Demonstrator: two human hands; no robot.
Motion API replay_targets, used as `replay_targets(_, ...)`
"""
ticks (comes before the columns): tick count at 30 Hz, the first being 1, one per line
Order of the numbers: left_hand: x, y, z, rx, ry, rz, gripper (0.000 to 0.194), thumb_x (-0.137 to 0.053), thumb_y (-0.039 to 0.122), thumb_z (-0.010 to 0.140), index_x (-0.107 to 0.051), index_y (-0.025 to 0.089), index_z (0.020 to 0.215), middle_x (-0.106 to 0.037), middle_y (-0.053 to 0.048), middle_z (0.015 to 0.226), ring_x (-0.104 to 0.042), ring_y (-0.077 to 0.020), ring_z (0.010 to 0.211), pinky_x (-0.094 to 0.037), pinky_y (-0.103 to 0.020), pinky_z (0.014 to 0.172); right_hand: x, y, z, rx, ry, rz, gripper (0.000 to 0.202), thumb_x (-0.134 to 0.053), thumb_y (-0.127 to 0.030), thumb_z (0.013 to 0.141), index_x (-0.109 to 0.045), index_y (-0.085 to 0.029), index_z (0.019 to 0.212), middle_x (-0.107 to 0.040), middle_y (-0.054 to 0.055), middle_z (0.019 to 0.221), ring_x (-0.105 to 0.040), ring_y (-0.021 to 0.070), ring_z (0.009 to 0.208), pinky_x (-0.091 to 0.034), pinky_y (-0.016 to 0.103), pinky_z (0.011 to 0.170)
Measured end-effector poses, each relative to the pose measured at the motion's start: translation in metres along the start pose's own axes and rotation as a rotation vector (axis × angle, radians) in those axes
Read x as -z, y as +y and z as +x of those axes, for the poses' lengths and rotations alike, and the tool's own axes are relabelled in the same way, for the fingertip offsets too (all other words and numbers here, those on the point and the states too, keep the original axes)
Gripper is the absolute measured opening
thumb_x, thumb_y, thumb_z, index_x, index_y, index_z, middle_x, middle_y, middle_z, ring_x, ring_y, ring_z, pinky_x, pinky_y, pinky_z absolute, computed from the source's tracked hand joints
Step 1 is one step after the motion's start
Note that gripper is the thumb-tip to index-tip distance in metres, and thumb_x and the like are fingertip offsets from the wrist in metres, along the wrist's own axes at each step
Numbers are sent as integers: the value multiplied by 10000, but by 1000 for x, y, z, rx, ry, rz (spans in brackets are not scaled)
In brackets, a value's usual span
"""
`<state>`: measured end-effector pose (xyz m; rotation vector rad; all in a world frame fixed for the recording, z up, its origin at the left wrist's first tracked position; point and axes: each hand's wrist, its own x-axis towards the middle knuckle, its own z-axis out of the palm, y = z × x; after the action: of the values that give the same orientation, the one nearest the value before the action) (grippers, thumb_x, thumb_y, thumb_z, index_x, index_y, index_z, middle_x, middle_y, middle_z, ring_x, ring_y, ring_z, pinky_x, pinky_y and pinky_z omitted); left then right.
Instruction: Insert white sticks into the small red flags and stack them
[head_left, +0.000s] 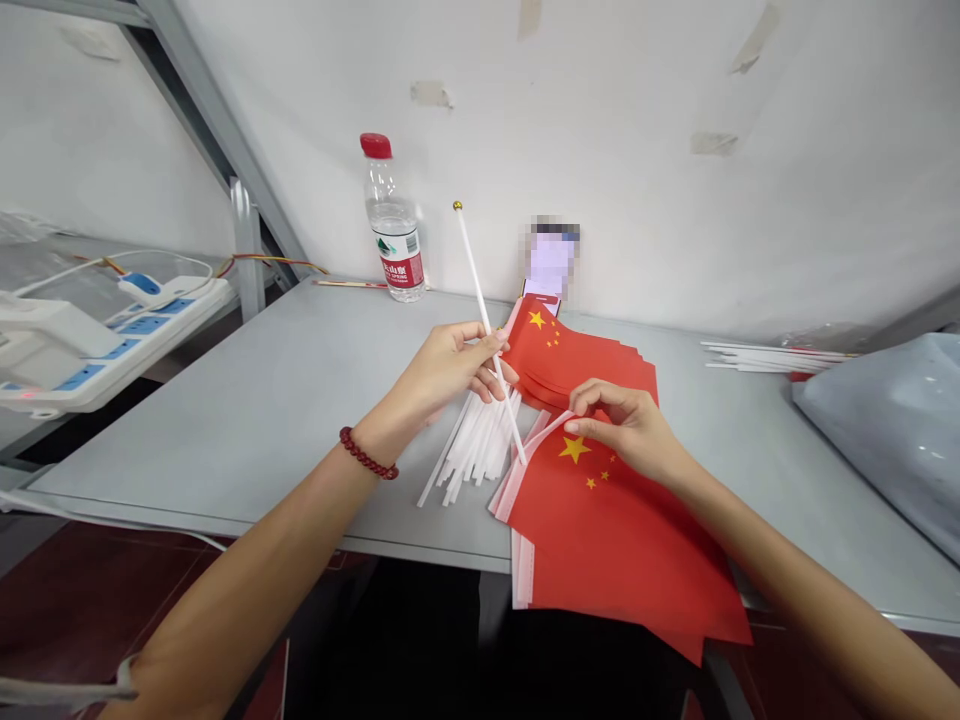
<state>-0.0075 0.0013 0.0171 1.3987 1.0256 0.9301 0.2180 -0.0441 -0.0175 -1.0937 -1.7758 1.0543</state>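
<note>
My left hand (472,362) pinches a white stick (475,268) with a gold ball at its top. The stick slants down, and its lower end meets the white edge strip of a red flag (622,540) with yellow stars. Between thumb and fingers, my right hand (619,420) grips the upper corner of that flag, which lies over other flags and hangs past the table's front edge. Behind it is a second stack of red flags (592,360). A bundle of white sticks (480,440) lies on the table below my left hand.
A red-capped water bottle (396,240) and a lit phone (551,265) stand at the wall. More white sticks (772,357) and a grey plastic bag (900,430) lie at the right. A power strip (135,330) with cables is at the left of the grey table (225,400).
</note>
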Motion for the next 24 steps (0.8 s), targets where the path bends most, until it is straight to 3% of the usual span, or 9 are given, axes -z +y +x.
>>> replay_targets(5, -1, 6, -4, -14, 10, -8, 264, -572, 389, 837, -557, 138, 756, -667, -67, 636, -609, -116, 489, -460, -193, 441, 8, 1, 0, -58, -7, 85, 194, -691, -327, 761, -568, -185, 716, -559, 7, 730, -512, 133, 668, -425, 274, 615)
replay_targets(13, 3, 4, -1, -64, 189, 4, 196, -534, 352, 859, -544, 158, 878, -676, -54, 633, -583, -106, 437, -423, -180, 386, 14, -1, 0, -79, -96, 89, 179, -694, -305, 766, -577, -177, 723, -549, 3, 730, -519, 122, 654, -429, 271, 614)
replay_targets(20, -9, -1, -2, -22, -108, 163, 178, -480, 364, 887, -481, 186, 902, -677, -49, 674, -604, -127, 460, -469, -224, 438, 19, -4, -2, -108, -117, 64, 196, -676, -335, 784, -563, -177, 758, -547, -5, 712, -514, 115, 640, -427, 262, 613)
replay_targets(24, -8, 1, -4, 21, -142, 202, 136, -467, 325, 892, -464, 191, 869, -680, -47, 695, -594, -112, 457, -452, -210, 444, 29, -4, 0, -141, -152, 37, 198, -667, -336, 787, -552, -178, 758, -527, -16, 671, -488, 108, 608, -408, 255, 587)
